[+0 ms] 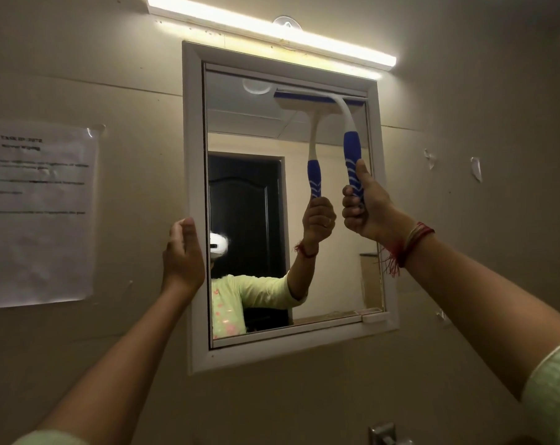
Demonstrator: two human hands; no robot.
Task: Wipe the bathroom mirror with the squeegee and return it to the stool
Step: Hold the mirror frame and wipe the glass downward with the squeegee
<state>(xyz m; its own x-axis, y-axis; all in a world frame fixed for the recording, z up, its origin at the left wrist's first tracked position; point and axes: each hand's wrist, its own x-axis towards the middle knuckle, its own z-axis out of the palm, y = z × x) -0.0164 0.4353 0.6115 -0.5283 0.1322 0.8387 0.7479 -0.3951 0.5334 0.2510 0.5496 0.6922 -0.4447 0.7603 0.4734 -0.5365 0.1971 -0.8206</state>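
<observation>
The white-framed bathroom mirror [381,220] hangs on the beige wall straight ahead. My right hand [367,210] is shut on the blue-and-white handle of the squeegee [351,149], whose blue blade is pressed against the glass along the mirror's top right edge. My left hand [182,255] rests against the mirror's left frame at mid height, fingers curled on the edge. The glass reflects the squeegee, my arm and a dark door. The stool is out of view.
A lit tube light [272,30] runs above the mirror. A printed paper sheet [37,213] is taped to the wall at left. Bits of tape [476,168] stick to the wall at right. A metal fitting [384,433] shows at the bottom edge.
</observation>
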